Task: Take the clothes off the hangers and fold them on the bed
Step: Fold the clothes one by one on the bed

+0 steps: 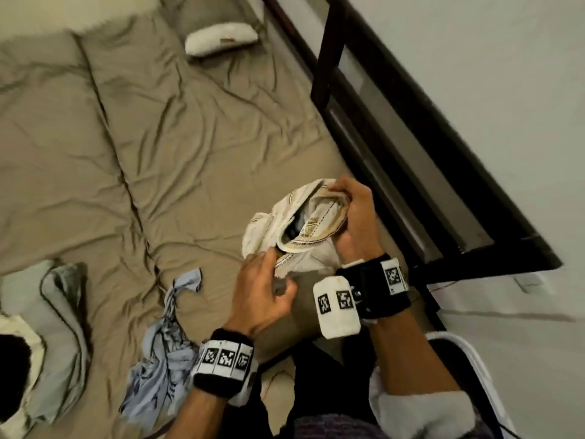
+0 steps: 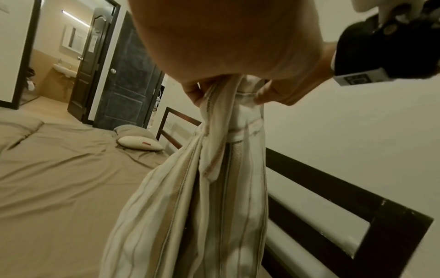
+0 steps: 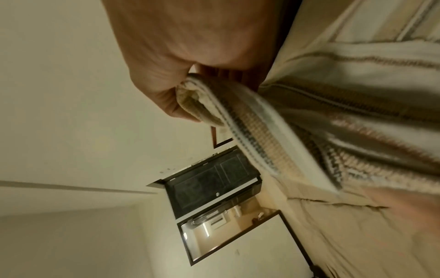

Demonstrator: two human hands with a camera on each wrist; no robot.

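Cream striped shirt [image 1: 286,223] is soft, light and floppy, hanging above the bed [image 1: 177,147] with your right hand [image 1: 356,217] gripping the collar and left hand [image 1: 264,296] pinching an edge, so grab the shoulder seams.

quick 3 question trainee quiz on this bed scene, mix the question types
1. True or false: both hands grip the cream striped garment.
2. Which garment lies crumpled on the bed sheet beside the left hand? A) the pale blue garment B) a red towel C) a black jacket
3. Fill in: the small white pillow lies near the dark bed ____.

Key: 1 true: the right hand grips too. 2 A. 3 frame.
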